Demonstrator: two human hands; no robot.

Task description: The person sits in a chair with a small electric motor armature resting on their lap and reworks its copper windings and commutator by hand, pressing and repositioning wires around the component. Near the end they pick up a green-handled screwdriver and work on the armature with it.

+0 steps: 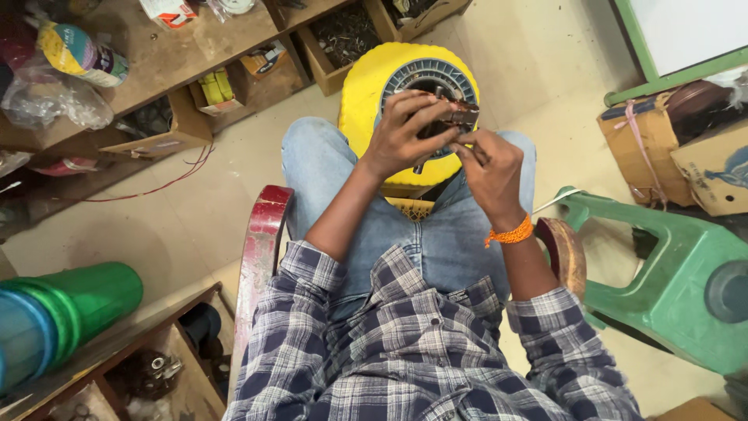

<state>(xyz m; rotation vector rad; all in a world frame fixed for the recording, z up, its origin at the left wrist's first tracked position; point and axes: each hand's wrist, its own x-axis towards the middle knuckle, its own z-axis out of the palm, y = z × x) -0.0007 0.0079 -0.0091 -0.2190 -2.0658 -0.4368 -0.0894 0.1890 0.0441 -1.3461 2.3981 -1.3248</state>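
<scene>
Two hands grip one small dark part (446, 117) over the yellow fan (366, 93): left hand (401, 132) wraps it, right hand (487, 164) pinches it. A loose pinch might drop it.

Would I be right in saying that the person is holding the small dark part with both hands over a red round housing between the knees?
Not quite: the round housing is yellow, not red, as the head view shows. The rest holds: the left hand and right hand both grip the small dark part above it, between the knees.
</scene>
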